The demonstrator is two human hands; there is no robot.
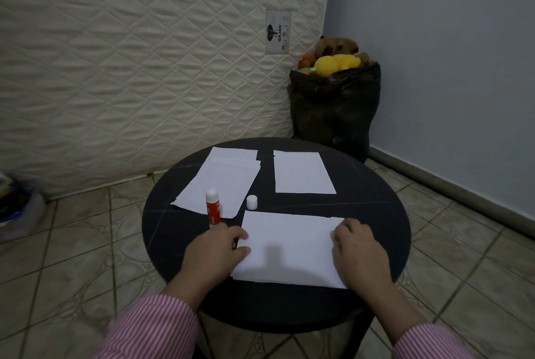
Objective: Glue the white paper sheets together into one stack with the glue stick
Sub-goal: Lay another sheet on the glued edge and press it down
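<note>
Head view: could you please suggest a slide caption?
Both hands press the near sheet beside the uncapped glue stick.

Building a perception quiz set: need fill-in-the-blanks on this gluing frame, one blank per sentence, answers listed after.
1. The glue stick stands upright with its cap ____.
2. The white cap sits on the round ____ table.
3. Both hands, the left hand and the right hand, rest on the ____ paper sheet.
4. The black bag on the floor holds plush ____.

Answers: off; black; nearest; toys
</note>
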